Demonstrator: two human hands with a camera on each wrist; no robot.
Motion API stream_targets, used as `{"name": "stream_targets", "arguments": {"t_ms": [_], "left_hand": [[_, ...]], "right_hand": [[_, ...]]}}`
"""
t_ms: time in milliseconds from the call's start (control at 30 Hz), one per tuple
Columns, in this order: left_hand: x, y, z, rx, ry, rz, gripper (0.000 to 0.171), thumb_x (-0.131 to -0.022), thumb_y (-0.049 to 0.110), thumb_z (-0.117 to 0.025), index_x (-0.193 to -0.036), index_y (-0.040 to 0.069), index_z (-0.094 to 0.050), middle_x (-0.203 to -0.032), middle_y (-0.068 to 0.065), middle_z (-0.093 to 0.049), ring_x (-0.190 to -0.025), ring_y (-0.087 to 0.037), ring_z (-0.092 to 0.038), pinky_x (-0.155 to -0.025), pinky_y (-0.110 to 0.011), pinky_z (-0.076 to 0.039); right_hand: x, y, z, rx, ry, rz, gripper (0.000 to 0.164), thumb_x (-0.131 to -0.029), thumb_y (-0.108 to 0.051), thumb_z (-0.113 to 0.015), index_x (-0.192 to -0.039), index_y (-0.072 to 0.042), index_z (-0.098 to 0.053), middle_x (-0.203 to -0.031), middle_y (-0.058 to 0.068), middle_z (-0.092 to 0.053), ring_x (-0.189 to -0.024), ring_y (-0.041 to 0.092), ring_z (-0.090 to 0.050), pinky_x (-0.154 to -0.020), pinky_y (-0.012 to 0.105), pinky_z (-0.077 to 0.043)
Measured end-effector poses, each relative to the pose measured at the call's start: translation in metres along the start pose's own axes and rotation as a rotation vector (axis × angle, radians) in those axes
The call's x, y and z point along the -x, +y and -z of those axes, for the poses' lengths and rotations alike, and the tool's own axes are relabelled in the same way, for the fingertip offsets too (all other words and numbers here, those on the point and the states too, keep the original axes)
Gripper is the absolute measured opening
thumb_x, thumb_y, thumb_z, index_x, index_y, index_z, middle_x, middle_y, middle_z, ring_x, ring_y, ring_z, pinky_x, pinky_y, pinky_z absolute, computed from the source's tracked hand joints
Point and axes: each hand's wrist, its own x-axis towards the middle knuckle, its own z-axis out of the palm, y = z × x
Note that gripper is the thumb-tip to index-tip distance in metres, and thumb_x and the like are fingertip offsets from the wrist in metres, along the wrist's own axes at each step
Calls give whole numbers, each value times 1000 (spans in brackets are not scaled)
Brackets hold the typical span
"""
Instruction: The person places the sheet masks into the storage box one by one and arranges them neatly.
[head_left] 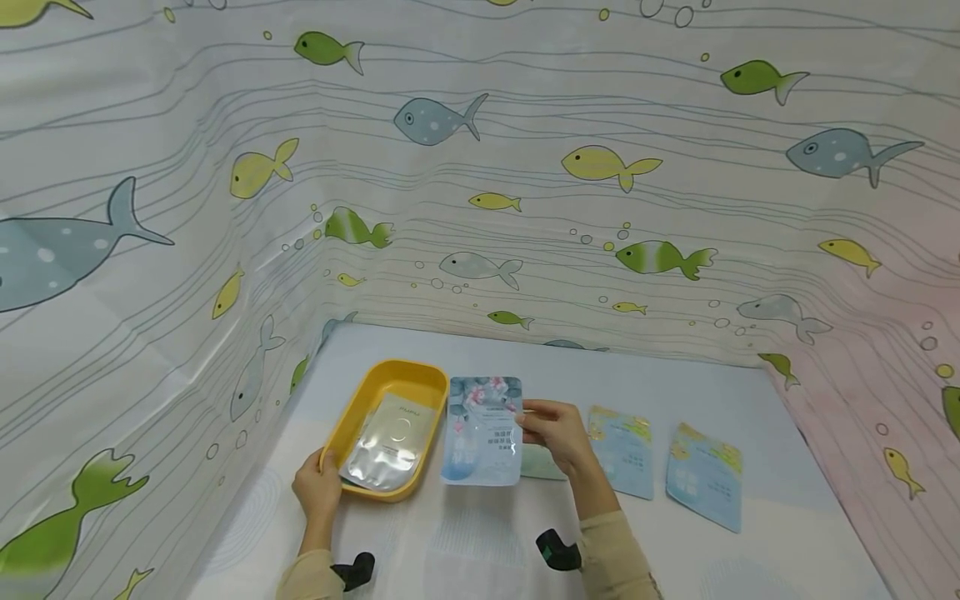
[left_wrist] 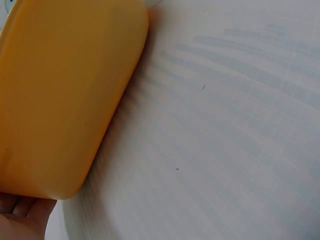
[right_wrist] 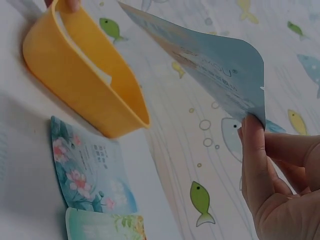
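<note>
My left hand (head_left: 317, 483) grips the near left corner of a yellow tray (head_left: 351, 417) by its rim; in the left wrist view its fingers show at the end of the tray wall (left_wrist: 65, 100). Inside the tray lies a silvery-beige face mask packet (head_left: 393, 442). My right hand (head_left: 557, 429) pinches the right edge of a blue face mask packet (head_left: 483, 437) with pink flowers, held up beside the tray. In the right wrist view, thumb and fingers pinch this packet (right_wrist: 220, 65) at a corner. Below it on the table lies another flowered packet (right_wrist: 90, 170), hidden in the head view.
A green packet (head_left: 542, 463) lies partly behind my right hand. Farther right are two blue packets with yellow flowers, one nearer (head_left: 626, 454) and one at the far right (head_left: 705, 477). A fish-patterned sheet (head_left: 480, 229) stands around the white table (head_left: 780, 467).
</note>
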Motion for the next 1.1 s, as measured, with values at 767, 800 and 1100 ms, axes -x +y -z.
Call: {"name": "stream_targets", "arguments": {"t_ms": [767,800,1100], "left_hand": [[1,1,1,2,23,-20,22,-89,-3,-52,-104,-19,-60,-101,-37,-60,-97,-52,-57,-85,-58,-45],[1,2,1,3,24,-18,22,-89,-4,-52,-104,-19,-60,-102,-37,-60,-97,-52,-57,-85,-58,-45],[1,2,1,8,26,-24,22,-89,-4,-52,-103,-19,-60,-101,-37,-60,-97,-52,-57,-85,-57,-45]], "right_hand": [[-27,9,-37,-17,-29,-7,37,-81,7,-63,-117,17,-56,-80,8,-68,-58,10,-64,-59,23,-56],[-28,10,-39,-19,-27,-9,37,-81,7,-63,-116,17,-56,-80,8,-67,-58,10,-64,-60,24,-56],[-40,23,-59,0,-7,-17,37,-82,5,-64,-117,14,-57,-85,14,-68,-61,11,-65,-65,30,-57]]}}
